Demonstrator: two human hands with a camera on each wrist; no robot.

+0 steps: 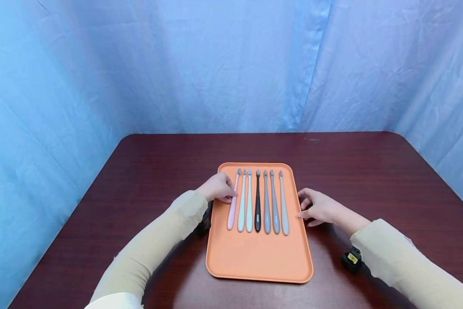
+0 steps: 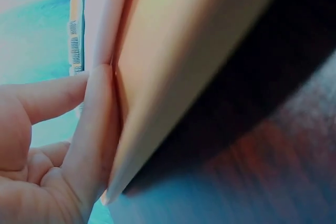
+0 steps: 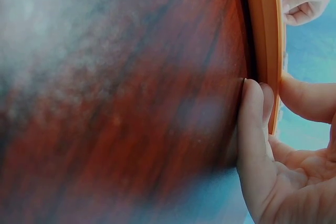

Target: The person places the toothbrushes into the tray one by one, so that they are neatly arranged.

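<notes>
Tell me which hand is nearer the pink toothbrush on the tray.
Left. The left hand rests on the tray's left edge, its fingertips right at the pink toothbrush. The right hand is at the tray's right edge, across the whole row of brushes.

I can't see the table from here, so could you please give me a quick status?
Left hand touching the pink toothbrush, fingers loosely curled. Right hand at the orange tray right rim. Seven toothbrushes in a row. Nothing in the way.
</notes>
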